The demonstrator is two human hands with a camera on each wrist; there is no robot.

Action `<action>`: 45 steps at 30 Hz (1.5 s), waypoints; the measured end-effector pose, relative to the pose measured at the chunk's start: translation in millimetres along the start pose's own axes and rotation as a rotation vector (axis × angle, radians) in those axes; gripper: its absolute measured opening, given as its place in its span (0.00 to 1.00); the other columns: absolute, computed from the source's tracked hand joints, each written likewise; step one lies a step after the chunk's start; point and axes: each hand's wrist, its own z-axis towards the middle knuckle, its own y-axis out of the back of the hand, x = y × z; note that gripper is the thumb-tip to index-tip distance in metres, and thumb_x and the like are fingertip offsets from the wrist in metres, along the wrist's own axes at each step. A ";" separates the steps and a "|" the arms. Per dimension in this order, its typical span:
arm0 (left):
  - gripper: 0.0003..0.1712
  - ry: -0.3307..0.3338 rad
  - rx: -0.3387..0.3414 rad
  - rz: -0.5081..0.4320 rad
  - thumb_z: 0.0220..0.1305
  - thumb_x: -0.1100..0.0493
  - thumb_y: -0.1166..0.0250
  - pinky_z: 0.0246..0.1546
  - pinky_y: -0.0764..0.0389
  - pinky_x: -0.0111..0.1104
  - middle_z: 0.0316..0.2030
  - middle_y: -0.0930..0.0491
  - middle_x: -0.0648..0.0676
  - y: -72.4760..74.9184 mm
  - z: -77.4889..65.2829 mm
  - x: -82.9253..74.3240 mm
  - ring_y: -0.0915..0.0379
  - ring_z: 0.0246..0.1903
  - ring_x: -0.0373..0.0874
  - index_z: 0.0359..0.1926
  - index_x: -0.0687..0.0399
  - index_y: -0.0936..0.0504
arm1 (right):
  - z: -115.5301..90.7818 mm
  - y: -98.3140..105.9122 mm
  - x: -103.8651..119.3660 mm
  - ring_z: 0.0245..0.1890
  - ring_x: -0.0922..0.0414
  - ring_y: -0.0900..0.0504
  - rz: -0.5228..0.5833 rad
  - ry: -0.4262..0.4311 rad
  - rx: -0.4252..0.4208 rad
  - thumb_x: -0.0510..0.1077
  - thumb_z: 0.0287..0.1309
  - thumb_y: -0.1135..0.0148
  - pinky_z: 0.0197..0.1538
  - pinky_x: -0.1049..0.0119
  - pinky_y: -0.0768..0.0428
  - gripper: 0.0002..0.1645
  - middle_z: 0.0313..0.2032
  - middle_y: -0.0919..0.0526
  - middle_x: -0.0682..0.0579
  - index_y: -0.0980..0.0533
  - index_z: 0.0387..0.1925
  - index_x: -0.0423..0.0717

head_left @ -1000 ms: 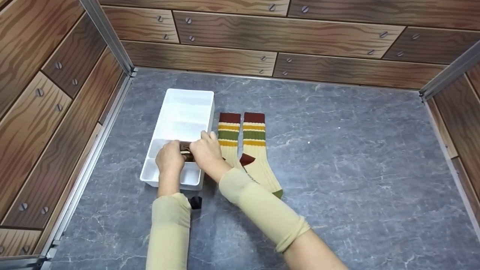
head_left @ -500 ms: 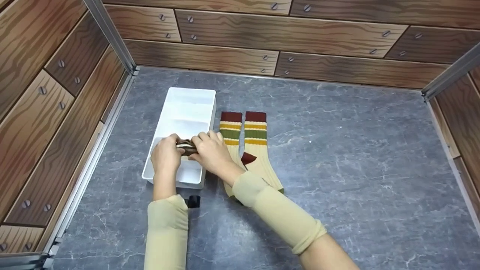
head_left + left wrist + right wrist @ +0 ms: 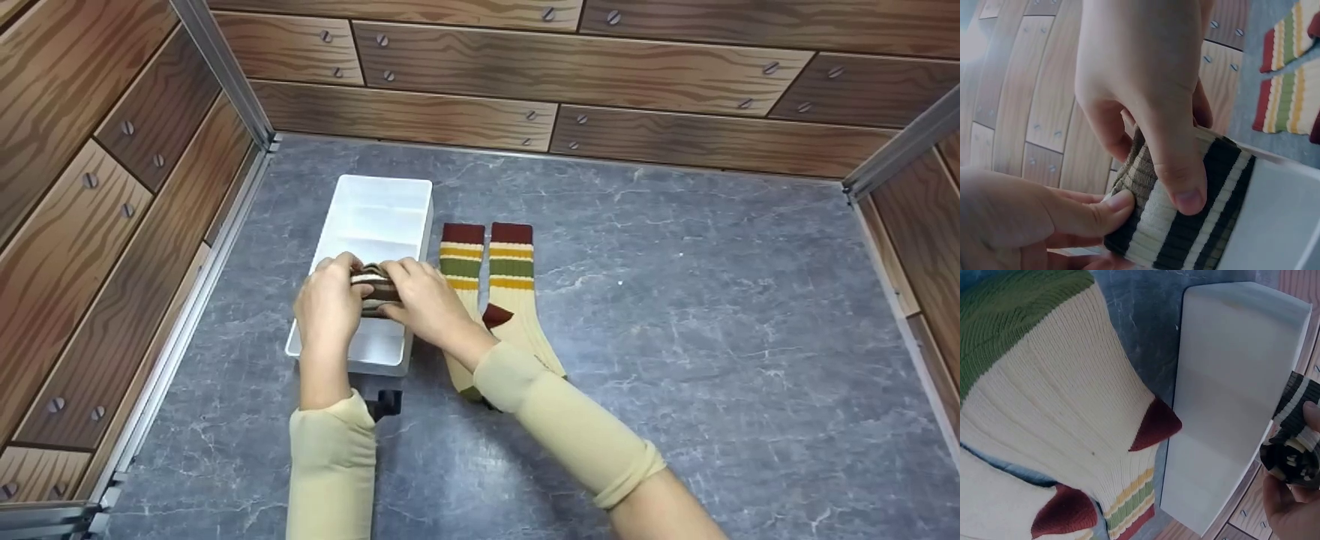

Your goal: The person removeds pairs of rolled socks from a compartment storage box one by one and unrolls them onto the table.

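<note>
Both hands hold a folded, striped sock bundle (image 3: 376,289) over the near part of the white divided box (image 3: 375,367). Brown, dark and cream bands show on the knit, most clearly on the bundle (image 3: 1151,228) in the left wrist view. My left hand (image 3: 328,304) pinches its left side, thumb on the near face. On the right side, my right hand (image 3: 429,306) grips it with the thumb in front and fingers over the top. In the right wrist view, the bundle (image 3: 1297,402) appears beyond the box wall (image 3: 1230,382), partly cut off.
Two cream socks (image 3: 510,300) with maroon, yellow and green bands lie flat right of the box, cuffs toward the back. A small black part (image 3: 388,403) sits at the left sleeve. Wood-patterned walls (image 3: 450,67) enclose the grey marbled surface (image 3: 712,322).
The sock bundle has come up out of the box's compartment between both hands. The hands have risen with it, and the right forearm has swung slightly to the right.
</note>
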 end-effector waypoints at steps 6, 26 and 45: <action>0.20 -0.048 -0.034 -0.071 0.56 0.58 0.30 0.44 0.25 0.51 0.45 0.22 0.58 3.8 -3.8 -9.3 0.24 0.46 0.58 0.50 0.55 0.20 | -3.4 12.8 -9.4 0.46 0.50 0.25 0.069 0.020 -0.060 0.47 0.56 0.34 0.54 0.61 0.27 0.29 0.49 0.24 0.47 0.29 0.57 0.42; 0.36 0.361 0.006 -1.113 0.73 0.38 0.63 0.29 0.16 0.42 0.39 0.25 0.73 -29.6 -6.9 2.2 0.18 0.21 0.53 0.56 0.70 0.39 | -13.3 46.1 -12.3 0.52 0.53 0.26 0.251 0.001 -0.203 0.48 0.55 0.32 0.57 0.65 0.30 0.32 0.53 0.24 0.47 0.29 0.58 0.41; 0.22 0.171 0.188 -1.532 0.70 0.52 0.52 0.33 0.21 0.34 0.48 0.28 0.60 -62.1 -8.7 -56.5 0.27 0.38 0.46 0.58 0.60 0.31 | -57.7 83.3 -53.7 0.52 0.53 0.25 0.396 -0.035 -0.110 0.45 0.51 0.29 0.57 0.60 0.29 0.35 0.54 0.24 0.45 0.29 0.60 0.41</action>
